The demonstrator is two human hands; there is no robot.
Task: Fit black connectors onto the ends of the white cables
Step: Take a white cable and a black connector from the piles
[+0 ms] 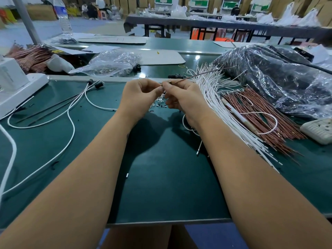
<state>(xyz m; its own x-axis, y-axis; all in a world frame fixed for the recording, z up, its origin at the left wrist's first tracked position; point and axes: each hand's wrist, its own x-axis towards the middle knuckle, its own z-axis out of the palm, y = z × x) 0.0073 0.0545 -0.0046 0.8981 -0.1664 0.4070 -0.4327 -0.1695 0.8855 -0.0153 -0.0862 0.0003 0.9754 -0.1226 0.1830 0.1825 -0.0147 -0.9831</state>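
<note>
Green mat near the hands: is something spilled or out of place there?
Yes. Small loose black and clear bits lie scattered on the green mat under both hands, and one white sleeve piece lies alone nearer the edge.

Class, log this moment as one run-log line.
left hand: pinching wire tip | right hand: pinching brown wire | white cables: bundled right | stage: fitting

No text can be read anywhere. The water bottle (pixel 62 17) at the upper left of the frame wears a blue label (pixel 61 10) with pale marks, too blurred to make out. The green-and-white boards (pixel 163 0) along the top edge carry white patches, but no letters resolve. The white device (pixel 12 76) at the left edge shows faint, illegible grey marks.
</note>
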